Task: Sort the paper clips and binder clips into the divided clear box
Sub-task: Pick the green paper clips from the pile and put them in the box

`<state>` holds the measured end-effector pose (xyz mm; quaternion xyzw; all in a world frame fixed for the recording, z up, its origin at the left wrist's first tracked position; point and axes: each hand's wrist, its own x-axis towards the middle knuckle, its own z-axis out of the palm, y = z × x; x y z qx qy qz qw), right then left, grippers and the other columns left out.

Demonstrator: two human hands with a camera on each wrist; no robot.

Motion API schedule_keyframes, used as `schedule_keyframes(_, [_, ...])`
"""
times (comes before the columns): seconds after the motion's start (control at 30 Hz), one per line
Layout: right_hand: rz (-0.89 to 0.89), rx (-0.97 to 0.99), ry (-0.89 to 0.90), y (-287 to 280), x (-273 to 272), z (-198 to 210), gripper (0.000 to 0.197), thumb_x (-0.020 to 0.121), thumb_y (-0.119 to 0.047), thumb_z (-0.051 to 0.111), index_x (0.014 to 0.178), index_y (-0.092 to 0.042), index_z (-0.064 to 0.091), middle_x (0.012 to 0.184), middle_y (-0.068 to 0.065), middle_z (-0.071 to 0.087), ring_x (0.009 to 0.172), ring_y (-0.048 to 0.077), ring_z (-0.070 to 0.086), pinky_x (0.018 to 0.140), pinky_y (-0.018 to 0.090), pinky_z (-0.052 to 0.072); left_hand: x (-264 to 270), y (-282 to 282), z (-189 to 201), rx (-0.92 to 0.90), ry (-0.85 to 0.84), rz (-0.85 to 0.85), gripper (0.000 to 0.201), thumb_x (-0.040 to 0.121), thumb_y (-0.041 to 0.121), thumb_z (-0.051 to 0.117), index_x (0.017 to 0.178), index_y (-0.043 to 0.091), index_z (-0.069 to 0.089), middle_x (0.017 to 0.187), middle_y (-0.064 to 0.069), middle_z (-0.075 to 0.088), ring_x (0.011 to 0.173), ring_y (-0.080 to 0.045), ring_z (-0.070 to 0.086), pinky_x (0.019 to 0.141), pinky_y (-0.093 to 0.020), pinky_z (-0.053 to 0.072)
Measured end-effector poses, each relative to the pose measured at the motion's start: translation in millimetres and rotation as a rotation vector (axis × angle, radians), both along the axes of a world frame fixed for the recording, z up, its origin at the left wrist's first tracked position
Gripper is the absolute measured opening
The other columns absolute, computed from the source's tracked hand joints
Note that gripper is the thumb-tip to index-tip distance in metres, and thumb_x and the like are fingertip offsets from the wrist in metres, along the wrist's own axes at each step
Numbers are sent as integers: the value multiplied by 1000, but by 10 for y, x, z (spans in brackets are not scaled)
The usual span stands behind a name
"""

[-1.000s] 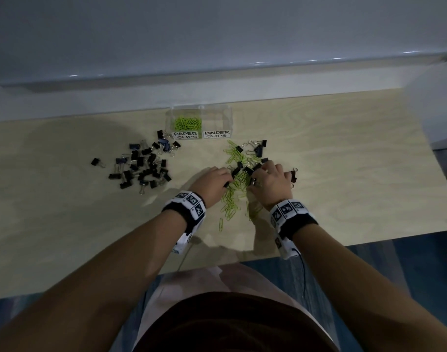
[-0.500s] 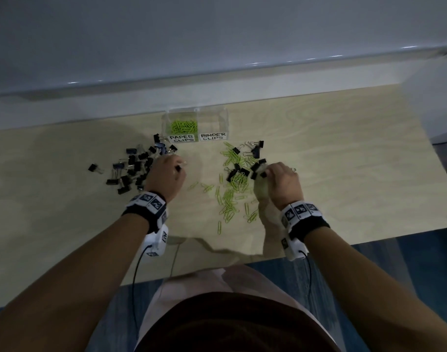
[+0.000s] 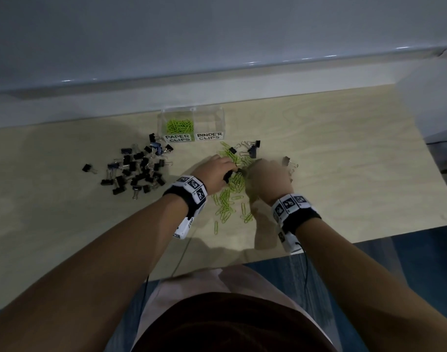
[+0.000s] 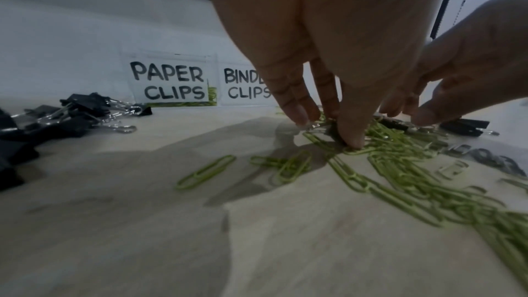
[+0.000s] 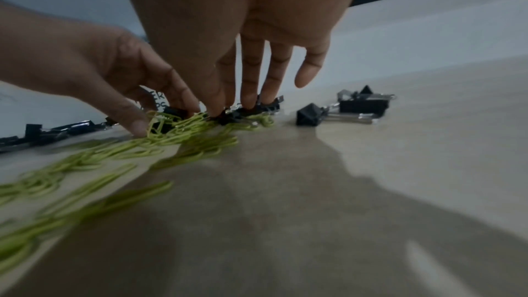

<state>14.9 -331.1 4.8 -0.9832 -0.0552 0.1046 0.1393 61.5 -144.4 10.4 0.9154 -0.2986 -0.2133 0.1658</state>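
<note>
A clear divided box (image 3: 192,109) stands at the back of the table; its left half, labelled PAPER CLIPS (image 4: 171,81), holds green paper clips (image 3: 179,125). A mixed pile of green paper clips (image 3: 227,199) and black binder clips (image 3: 251,148) lies in front of it. Both hands are down on this pile, close together. My left hand (image 4: 331,131) pinches a black binder clip (image 4: 332,133) between thumb and fingers. My right hand (image 5: 231,112) has its thumb and fingertips on another black binder clip (image 5: 228,119) among the paper clips.
A separate heap of black binder clips (image 3: 136,171) lies to the left of the box. A few more binder clips (image 5: 360,105) sit just right of my right hand. The table's front edge (image 3: 319,246) is near my wrists.
My left hand was over the binder clip heap on the left half a second ago and has come back right onto the mixed pile. The right hand has stayed at the pile.
</note>
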Motion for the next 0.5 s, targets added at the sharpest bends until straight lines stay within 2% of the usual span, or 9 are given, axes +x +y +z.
schedule_keyframes(0.1, [-28, 33, 23, 84, 37, -25, 27, 86, -23, 53, 110, -16, 62, 111, 3, 60, 102, 26, 52, 89, 43, 38, 18, 18, -3, -21, 3, 17, 31, 80, 13, 67, 110, 17, 59, 117, -1, 58, 108, -23, 50, 93, -34, 41])
schedule_keyframes(0.23, [-37, 126, 34, 72, 52, -3, 27, 85, -18, 53, 109, -12, 64, 106, 7, 62, 97, 28, 55, 87, 44, 45, -9, 50, -6, -78, -14, 49, 25, 82, 9, 60, 107, 14, 60, 107, -4, 62, 97, -21, 56, 77, -25, 40])
schedule_keyframes(0.33, [-75, 286, -31, 18, 16, 5, 18, 82, -13, 55, 95, -9, 66, 93, 7, 63, 82, 24, 58, 74, 37, 51, -39, 90, -1, -150, 3, 127, 28, 81, 11, 61, 109, 14, 59, 106, -3, 60, 90, -15, 54, 79, -28, 46])
schedule_keyframes(0.43, [-236, 360, -99, -150, -12, -26, 6, 82, -11, 57, 87, -11, 60, 84, 3, 61, 74, 19, 57, 67, 30, 51, -62, 174, -12, -250, 9, 222, 36, 80, 12, 64, 115, 16, 55, 110, -1, 56, 93, -8, 49, 82, -25, 46])
schedule_keyframes(0.5, [-325, 328, -144, -324, -26, -63, 9, 80, -13, 57, 89, -11, 60, 86, 5, 63, 76, 23, 59, 67, 33, 51, -81, 261, -22, -292, -8, 284, 41, 79, 9, 64, 117, 17, 53, 111, -1, 53, 95, -8, 49, 82, -23, 46])
